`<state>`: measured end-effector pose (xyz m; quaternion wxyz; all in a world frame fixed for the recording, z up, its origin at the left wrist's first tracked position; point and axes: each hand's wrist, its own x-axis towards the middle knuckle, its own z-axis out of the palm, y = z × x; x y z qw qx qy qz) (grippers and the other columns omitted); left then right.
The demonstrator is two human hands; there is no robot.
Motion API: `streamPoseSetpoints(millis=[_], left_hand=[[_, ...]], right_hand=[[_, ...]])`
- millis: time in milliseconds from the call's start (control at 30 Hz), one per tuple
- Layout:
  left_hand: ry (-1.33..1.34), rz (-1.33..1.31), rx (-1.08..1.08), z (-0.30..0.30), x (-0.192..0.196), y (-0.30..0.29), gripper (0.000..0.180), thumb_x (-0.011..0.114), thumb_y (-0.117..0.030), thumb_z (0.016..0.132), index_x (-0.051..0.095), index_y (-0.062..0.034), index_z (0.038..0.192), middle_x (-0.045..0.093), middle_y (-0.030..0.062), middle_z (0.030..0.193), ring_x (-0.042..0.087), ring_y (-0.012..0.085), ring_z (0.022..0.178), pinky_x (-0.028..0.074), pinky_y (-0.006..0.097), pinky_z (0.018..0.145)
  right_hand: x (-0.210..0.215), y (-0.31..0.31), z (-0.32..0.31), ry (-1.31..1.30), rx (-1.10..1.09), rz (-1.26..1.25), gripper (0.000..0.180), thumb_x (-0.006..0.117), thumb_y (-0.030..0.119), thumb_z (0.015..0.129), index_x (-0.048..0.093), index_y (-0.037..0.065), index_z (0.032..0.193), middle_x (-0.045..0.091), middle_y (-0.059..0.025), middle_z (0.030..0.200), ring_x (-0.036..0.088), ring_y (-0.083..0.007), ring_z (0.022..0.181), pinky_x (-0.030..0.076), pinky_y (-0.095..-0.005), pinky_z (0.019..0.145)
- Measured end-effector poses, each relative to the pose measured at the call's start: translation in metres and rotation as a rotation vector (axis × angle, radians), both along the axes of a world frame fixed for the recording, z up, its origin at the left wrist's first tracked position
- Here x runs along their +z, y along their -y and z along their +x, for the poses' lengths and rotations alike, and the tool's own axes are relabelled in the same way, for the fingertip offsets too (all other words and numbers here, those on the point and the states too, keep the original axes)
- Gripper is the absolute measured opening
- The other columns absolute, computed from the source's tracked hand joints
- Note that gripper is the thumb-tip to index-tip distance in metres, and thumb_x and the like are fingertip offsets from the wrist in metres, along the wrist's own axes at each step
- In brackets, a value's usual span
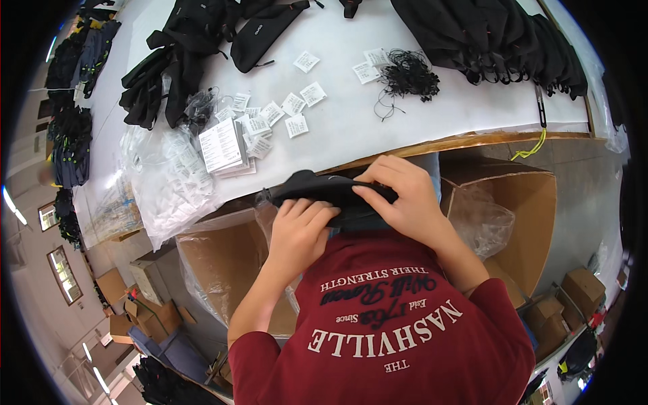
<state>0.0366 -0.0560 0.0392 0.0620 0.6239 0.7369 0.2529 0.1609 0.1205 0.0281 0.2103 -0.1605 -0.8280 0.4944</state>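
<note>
Just off the table's near edge, in front of my body, I hold a black fabric pouch (307, 183) between both hands. My left hand (302, 231) is closed on its left part, fingers curled over the near side. At the pouch's right end, my right hand (403, 196) pinches the edge between thumb and fingers. Whether those fingers grip a zip or only cloth cannot be made out. A similar flat black pouch (264, 35) lies at the far side of the white table (337, 128).
Small white packets (295, 125), a stack of printed cards (221, 146) and a clear plastic bag (172, 182) lie on the table. Farther right are a tangle of black cords (410, 75), a pile of black pouches (486, 40) and snips (541, 108). Open cardboard boxes (533, 216) stand below.
</note>
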Motion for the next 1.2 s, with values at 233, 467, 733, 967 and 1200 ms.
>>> streamPoseSetpoints(millis=[233, 467, 733, 967, 1200], left_hand=[[0.243, -0.382, 0.036, -0.008, -0.003, -0.032, 0.028, 0.065, -0.006, 0.071, 0.056, -0.0022, 0.097, 0.043, 0.0295, 0.129, 0.049, 0.0460, 0.109, 0.041, 0.046, 0.094], [0.373, -0.292, -0.003, -0.050, -0.040, -0.078, 0.027, 0.067, -0.014, 0.072, 0.055, 0.0003, 0.091, 0.049, 0.0233, 0.129, 0.058, 0.0399, 0.095, 0.046, 0.043, 0.084], [0.275, -0.278, -0.047, -0.066, -0.042, -0.100, 0.040, 0.066, -0.023, 0.076, 0.056, -0.0031, 0.109, 0.054, 0.0171, 0.127, 0.057, 0.0403, 0.100, 0.045, 0.042, 0.089], [0.247, -0.290, -0.015, -0.065, -0.049, -0.104, 0.060, 0.066, -0.026, 0.078, 0.046, -0.0100, 0.133, 0.053, 0.0154, 0.128, 0.054, 0.0430, 0.104, 0.043, 0.043, 0.094], [0.220, -0.351, 0.017, -0.058, -0.045, -0.109, 0.067, 0.064, -0.025, 0.081, 0.037, -0.0178, 0.142, 0.048, 0.0160, 0.134, 0.052, 0.0457, 0.103, 0.042, 0.043, 0.093]], right_hand=[[0.001, -0.024, -0.030, -0.108, 0.003, 0.129, 0.010, 0.069, 0.015, 0.077, 0.064, 0.007, 0.081, 0.058, -0.0062, 0.076, 0.056, -0.0254, 0.071, 0.045, -0.0337, 0.062], [-0.019, -0.062, -0.033, 0.042, -0.054, 0.286, 0.025, 0.069, 0.027, 0.079, 0.070, 0.011, 0.098, 0.064, -0.0052, 0.089, 0.056, -0.0247, 0.087, 0.044, -0.0363, 0.080], [-0.040, -0.061, 0.004, 0.075, -0.318, 0.152, 0.050, 0.066, 0.005, 0.072, 0.053, 0.009, 0.120, 0.057, -0.0099, 0.112, 0.053, -0.0273, 0.103, 0.043, -0.0351, 0.089], [-0.072, -0.059, -0.001, 0.058, -0.317, 0.320, 0.048, 0.077, 0.025, 0.072, 0.050, 0.007, 0.108, 0.053, -0.0044, 0.098, 0.049, -0.0184, 0.091, 0.040, -0.0309, 0.082], [-0.061, -0.065, 0.009, 0.027, -0.312, -0.410, 0.045, 0.076, 0.020, 0.078, 0.044, 0.007, 0.108, 0.042, -0.0013, 0.090, 0.039, -0.0074, 0.082, 0.037, -0.0218, 0.070]])
